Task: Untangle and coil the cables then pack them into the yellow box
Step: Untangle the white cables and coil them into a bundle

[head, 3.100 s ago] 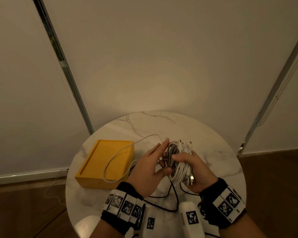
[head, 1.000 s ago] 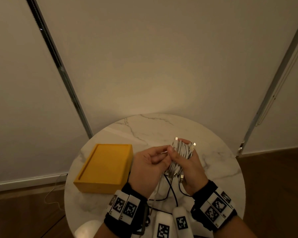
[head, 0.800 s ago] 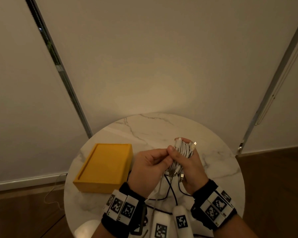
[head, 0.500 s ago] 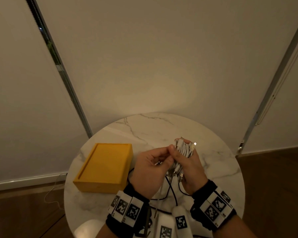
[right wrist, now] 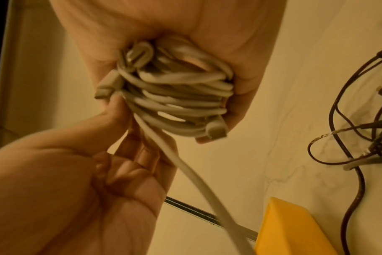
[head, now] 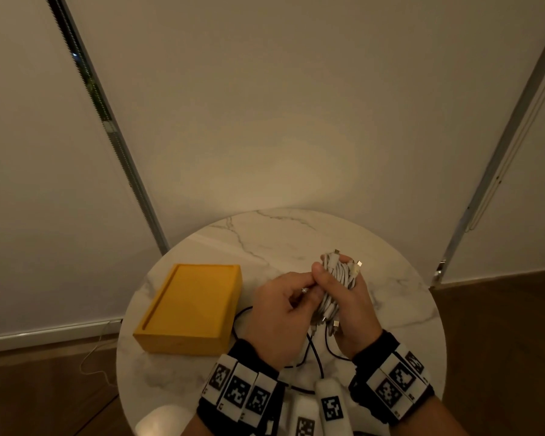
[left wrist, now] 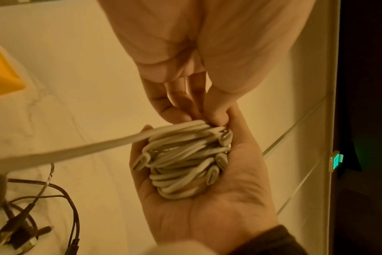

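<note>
Above the round marble table (head: 265, 240), my right hand (head: 335, 280) grips a bundle of coiled white cables (head: 339, 275), with several plugs sticking out at its top and bottom. My left hand (head: 307, 289) is pressed against it and pinches a white strand at the bundle's side. In the left wrist view the coil (left wrist: 185, 155) lies in the right palm, and a loose white strand (left wrist: 76, 151) runs off to the left. The right wrist view shows the same coil (right wrist: 175, 94) and strand (right wrist: 196, 172). The yellow box (head: 189, 309) sits open on the table's left side, with nothing in it.
A tangle of thin black cables (head: 317, 350) lies on the table under my hands, also visible as black cables (left wrist: 44, 198) and black cables (right wrist: 360, 138) in the wrist views. White tagged devices (head: 331, 407) lie at the near edge. A wall stands behind the table.
The long white loop that lay over the yellow box three seconds ago is now drawn into the bundle. Over the last second both hands have stayed together, and the left fingers have shifted slightly on the strand.
</note>
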`<act>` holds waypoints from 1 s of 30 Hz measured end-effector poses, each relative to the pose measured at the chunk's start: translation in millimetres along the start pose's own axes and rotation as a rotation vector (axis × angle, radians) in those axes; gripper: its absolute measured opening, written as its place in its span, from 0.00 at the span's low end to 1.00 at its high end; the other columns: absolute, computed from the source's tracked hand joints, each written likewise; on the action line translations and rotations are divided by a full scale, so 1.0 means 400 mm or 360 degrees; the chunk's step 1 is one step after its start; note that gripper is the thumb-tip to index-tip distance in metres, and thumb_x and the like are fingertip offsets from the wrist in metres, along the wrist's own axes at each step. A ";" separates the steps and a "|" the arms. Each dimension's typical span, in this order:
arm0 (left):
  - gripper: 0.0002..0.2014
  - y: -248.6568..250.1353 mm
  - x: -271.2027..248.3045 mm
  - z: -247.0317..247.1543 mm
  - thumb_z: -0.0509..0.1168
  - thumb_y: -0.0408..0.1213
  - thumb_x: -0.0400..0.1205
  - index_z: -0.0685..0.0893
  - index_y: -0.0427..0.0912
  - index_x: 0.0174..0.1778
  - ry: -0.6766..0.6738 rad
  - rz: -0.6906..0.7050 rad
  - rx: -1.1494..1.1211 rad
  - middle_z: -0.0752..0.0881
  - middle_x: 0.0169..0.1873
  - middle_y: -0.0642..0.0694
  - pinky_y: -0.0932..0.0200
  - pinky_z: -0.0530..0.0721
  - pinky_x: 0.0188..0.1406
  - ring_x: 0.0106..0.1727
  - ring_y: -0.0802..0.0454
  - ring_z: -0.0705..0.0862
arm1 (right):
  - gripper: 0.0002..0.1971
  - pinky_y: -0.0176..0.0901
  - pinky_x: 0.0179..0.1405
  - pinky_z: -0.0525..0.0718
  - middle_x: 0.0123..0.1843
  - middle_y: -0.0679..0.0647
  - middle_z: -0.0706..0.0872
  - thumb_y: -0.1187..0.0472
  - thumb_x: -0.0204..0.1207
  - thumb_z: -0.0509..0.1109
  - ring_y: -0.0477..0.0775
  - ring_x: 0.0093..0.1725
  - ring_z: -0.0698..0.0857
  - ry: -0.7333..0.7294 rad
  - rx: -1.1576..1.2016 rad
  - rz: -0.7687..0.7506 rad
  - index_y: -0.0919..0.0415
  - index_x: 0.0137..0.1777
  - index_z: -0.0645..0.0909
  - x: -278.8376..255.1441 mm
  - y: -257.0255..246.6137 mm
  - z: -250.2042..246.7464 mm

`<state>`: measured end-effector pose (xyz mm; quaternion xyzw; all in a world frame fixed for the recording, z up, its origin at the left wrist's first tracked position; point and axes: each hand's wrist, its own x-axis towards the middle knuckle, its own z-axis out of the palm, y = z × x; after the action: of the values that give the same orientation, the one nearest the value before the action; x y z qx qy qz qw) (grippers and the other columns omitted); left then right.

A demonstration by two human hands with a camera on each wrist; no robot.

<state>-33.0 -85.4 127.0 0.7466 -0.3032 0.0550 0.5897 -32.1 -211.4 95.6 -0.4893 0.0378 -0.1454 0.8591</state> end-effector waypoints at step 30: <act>0.10 -0.018 -0.010 -0.048 0.63 0.40 0.87 0.90 0.45 0.55 -0.0111 -0.0283 -0.0058 0.87 0.36 0.48 0.67 0.78 0.33 0.33 0.58 0.82 | 0.39 0.50 0.36 0.87 0.41 0.58 0.84 0.69 0.62 0.76 0.56 0.36 0.85 0.0119 0.0283 0.0024 0.69 0.76 0.69 0.002 -0.033 -0.016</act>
<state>-27.3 -65.6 124.6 0.7611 -0.2571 -0.0291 0.5948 -35.3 -223.3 103.6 -0.4051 0.0604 -0.1597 0.8982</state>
